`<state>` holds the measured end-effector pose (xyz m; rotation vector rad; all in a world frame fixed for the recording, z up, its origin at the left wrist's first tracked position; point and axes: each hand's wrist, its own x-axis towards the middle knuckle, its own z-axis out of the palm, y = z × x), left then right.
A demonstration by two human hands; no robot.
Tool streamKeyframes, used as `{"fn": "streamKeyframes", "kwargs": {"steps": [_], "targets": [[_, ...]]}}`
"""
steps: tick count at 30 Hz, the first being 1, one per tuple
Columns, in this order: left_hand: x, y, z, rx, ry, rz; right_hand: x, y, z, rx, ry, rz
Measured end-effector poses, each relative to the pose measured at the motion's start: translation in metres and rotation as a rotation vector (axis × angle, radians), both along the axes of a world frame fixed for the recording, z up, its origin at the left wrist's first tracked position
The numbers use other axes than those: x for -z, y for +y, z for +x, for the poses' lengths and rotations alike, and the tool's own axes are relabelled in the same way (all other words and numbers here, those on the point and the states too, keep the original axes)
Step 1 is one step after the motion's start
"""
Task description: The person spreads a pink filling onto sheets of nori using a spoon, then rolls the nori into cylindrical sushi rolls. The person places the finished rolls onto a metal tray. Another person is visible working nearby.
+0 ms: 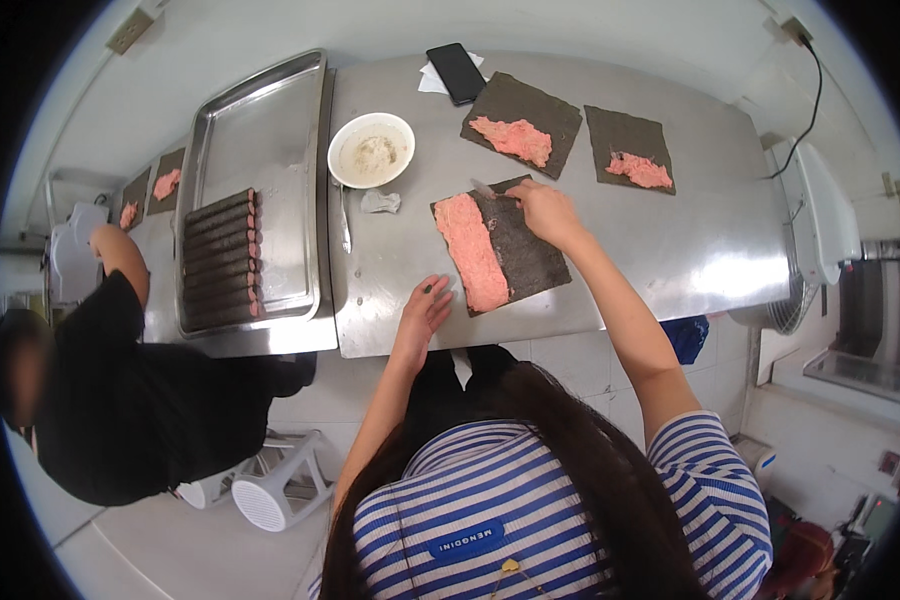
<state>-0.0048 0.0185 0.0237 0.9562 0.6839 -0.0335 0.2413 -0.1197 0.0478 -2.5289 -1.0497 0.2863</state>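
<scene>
Right in front of me lies a dark seaweed sheet (535, 255). Pink minced paste (470, 255) is spread in a broad band along its left side. My right hand (548, 214) is closed over the sheet's far edge around a tool with a short flat metal blade (483, 189), which looks like a knife. Its handle is hidden in my fingers, and the blade lies near the band's far end. My left hand (426, 315) rests at the table's front edge, left of the sheet, fingers slightly apart. A small dark speck shows at its fingertips.
Two more seaweed sheets with paste, one left (479, 112) and one right (625, 135), lie farther back. A white bowl (345, 172), a spoon (346, 228) and a phone (455, 72) are nearby. A metal tray (270, 120) holds several seaweed rolls (220, 265). A co-worker (120, 390) stands left.
</scene>
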Motion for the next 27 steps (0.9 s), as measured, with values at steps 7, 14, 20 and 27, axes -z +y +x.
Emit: {"fn": "streamKeyframes", "kwargs": {"steps": [7, 14, 20, 27], "targets": [[0.008, 0.005, 0.023, 0.076, -0.025, -0.016, 0.017, -0.014, -0.021, 0.010, 0.060, 0.027], [0.011, 0.018, 0.035, 0.160, -0.001, -0.052, 0.009, -0.064, -0.091, 0.106, 0.118, -0.014], [0.008, 0.029, 0.036, 0.211, 0.003, -0.090, -0.021, -0.100, -0.138, 0.182, 0.187, -0.121], [0.009, 0.039, 0.039, 0.274, -0.010, -0.086, -0.006, -0.054, -0.153, 0.202, -0.198, 0.025]]}}
